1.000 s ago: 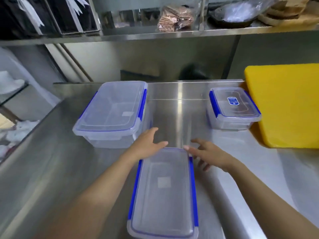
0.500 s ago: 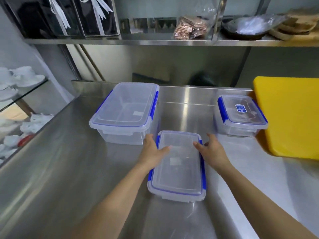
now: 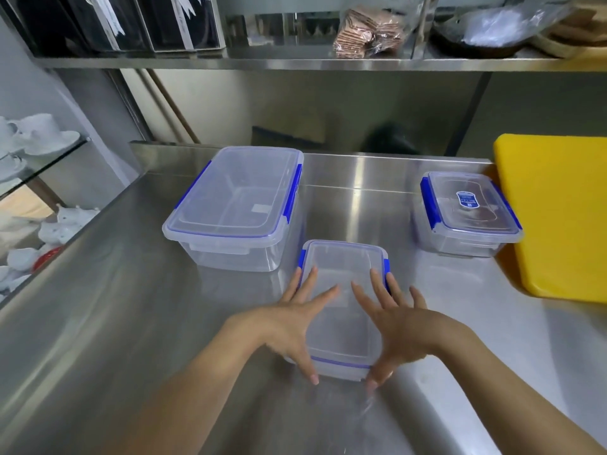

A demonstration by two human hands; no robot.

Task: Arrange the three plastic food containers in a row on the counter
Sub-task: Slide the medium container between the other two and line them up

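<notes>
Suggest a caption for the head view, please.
Left hand and right hand spread on medium container; large container left, small container right.

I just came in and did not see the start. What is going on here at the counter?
A person is lining up three lidded plastic containers on a steel counter. The left hand and right hand both lie with spread fingers on the lid of the middle container. The large container stands further back on the left, and the small container further back on the right, beside a yellow board. The middle one sits nearer to the person, so the row is not yet straight.
</notes>
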